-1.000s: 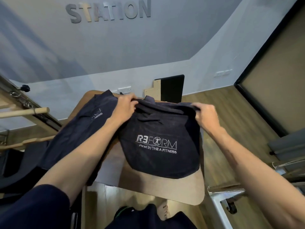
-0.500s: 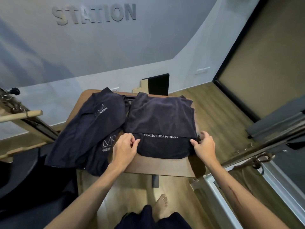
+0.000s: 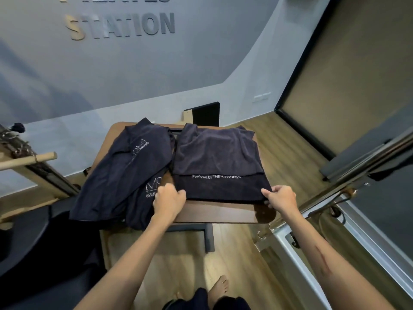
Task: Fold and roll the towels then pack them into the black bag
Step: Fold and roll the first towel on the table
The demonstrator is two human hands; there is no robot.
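both hands (image 3: pixel 169 199) (image 3: pixel 282 197) pinch soft folded towel (image 3: pixel 216 162) corners.

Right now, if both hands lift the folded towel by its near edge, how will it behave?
The folded towel would probably go floppy: it is soft cloth, creased, lying flat on the wooden table. Its top layer may slide or unfold, since only the left hand and right hand pinch the near corners. It looks light.

Bare forearms, no sleeves; dark shorts (image 3: pixel 201 303); bare foot (image 3: pixel 220 287); long scratch on right forearm (image 3: pixel 321 260).
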